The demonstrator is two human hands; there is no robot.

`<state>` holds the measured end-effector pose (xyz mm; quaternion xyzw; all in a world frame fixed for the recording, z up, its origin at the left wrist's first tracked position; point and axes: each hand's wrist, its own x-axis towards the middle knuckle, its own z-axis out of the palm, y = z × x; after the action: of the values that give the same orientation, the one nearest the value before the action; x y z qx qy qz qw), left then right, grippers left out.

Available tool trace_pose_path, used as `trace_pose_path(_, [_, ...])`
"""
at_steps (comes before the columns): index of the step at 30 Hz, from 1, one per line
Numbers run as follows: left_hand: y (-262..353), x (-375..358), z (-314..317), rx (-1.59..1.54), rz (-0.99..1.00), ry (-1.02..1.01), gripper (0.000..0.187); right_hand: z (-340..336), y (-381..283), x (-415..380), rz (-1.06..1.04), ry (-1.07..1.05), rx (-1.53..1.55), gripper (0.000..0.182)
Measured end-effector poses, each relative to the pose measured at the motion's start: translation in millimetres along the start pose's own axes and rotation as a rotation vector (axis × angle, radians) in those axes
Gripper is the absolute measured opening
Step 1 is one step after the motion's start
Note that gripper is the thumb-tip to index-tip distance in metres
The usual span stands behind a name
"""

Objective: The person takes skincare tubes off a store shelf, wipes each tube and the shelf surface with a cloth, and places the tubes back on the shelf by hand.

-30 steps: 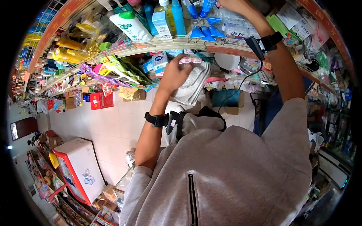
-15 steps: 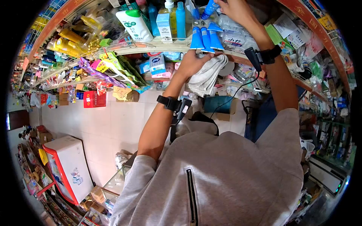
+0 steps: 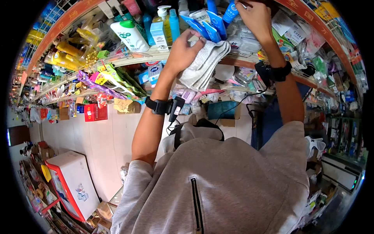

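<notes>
My left hand (image 3: pixel 182 54) is closed on a folded light grey cloth (image 3: pixel 205 65) at the front edge of the shelf. The cloth hangs over that edge, and its top lies right under a group of blue squeeze tubes (image 3: pixel 210 31) that lean at different angles. My left fingertips are close to the nearest tube. Further right, my right hand (image 3: pixel 255 18) pinches the end of another blue squeeze tube (image 3: pixel 230 14) and holds it tilted above the shelf. Clear plastic packages (image 3: pixel 243 43) lie below my right hand.
Left of the tubes stand a white bottle with a green cap (image 3: pixel 130 37), a light blue box (image 3: pixel 159 35) and a yellow pump bottle (image 3: pixel 165 17). Green and purple bags (image 3: pixel 117 80) hang over the lower shelf. A black cable (image 3: pixel 241 99) runs from my right wrist strap.
My left hand and the cloth have moved left and slightly up on the shelf edge. The blue tubes now lean more apart. The right hand, still with its tube, has shifted slightly right and down.
</notes>
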<state>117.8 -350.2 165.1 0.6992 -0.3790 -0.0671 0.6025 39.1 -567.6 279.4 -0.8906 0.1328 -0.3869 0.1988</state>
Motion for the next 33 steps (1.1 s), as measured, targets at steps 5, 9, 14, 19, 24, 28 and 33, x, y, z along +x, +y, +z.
trace_pose_path(5, [-2.2,43.3,14.5,0.119,0.077,-0.082,0.040,-24.5,30.9,-9.1,0.073,0.225,-0.048,0.028])
trace_pose_path(9, [24.9,53.6,13.5,0.245,0.009,-0.080,0.038,-35.8,45.2,-6.2,0.419,0.201,0.035,0.041])
trace_pose_path(14, [42.6,19.2,8.2,0.445,0.069,-0.284,0.037,-40.1,60.6,-9.3,0.428,0.100,-0.027,0.040])
trace_pose_path(19, [50.2,-13.1,51.4,0.565,0.196,-0.473,0.059,-34.6,59.4,-8.2,0.334,0.008,-0.080,0.041])
trace_pose_path(24, [57.5,-12.7,100.2,0.579,0.125,-0.525,0.071,-35.8,72.2,-11.9,-0.065,-0.023,0.238,0.033])
trace_pose_path(28, [51.9,1.0,129.4,0.723,0.079,-0.437,0.079,-36.5,88.1,-21.2,0.084,-0.320,0.352,0.034])
trace_pose_path(33, [41.6,16.4,151.1,0.860,0.085,-0.403,0.085,-40.8,79.6,-30.6,-0.047,-0.150,0.231,0.036])
